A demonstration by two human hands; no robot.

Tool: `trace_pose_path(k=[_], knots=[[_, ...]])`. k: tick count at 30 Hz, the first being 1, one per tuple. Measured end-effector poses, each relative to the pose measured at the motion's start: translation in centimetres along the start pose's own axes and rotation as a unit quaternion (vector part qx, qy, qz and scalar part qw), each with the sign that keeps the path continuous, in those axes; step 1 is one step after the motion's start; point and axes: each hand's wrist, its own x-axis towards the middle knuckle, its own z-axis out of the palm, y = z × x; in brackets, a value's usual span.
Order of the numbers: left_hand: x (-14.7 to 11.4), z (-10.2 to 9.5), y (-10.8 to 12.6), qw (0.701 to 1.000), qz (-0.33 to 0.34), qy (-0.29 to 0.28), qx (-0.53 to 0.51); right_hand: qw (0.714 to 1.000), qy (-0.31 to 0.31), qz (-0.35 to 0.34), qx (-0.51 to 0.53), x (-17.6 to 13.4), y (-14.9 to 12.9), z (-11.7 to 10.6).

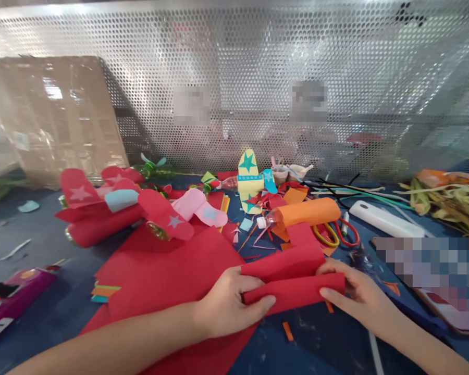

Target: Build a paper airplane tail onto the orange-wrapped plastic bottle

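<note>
Between both hands is a sheet of red paper [297, 291], curled into a double roll above the blue table. My left hand [234, 302] is closed on its left end, thumb in front and fingers behind. At the right end my right hand [354, 291] pinches the same paper with thumb and fingers. Beneath my left wrist lie more red sheets [168, 271] in a loose stack. Just behind the roll rests a bottle wrapped in orange paper [308, 212], and beside it are scissors [347, 234] with red and yellow handles.
Paper-covered bottle planes [105, 224] stand at the left, and a yellow one with green stars [250, 179] at the back. A phone [445, 291] and a white tool [386, 219] lie right. A purple glue gun-like device [19, 297] sits left. Perforated metal [234, 62] closes the back.
</note>
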Motion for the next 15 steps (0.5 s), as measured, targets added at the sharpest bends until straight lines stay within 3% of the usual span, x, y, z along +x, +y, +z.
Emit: trace_pose_path(k=[6, 11, 15], knots=[[0.0, 0.2, -0.2, 0.997, -0.053, 0.052, 0.028, 0.994, 0.089, 0.017, -0.058, 0.0, 0.3, 0.0], [0.2, 0.2, -0.7, 0.989, -0.117, 0.090, -0.005, 0.997, 0.056, 0.030, -0.035, -0.2, 0.3, -0.2], [0.2, 0.2, -1.1, 0.984, -0.147, 0.096, -0.026, 0.996, 0.089, 0.030, -0.001, -0.4, -0.3, 0.3]])
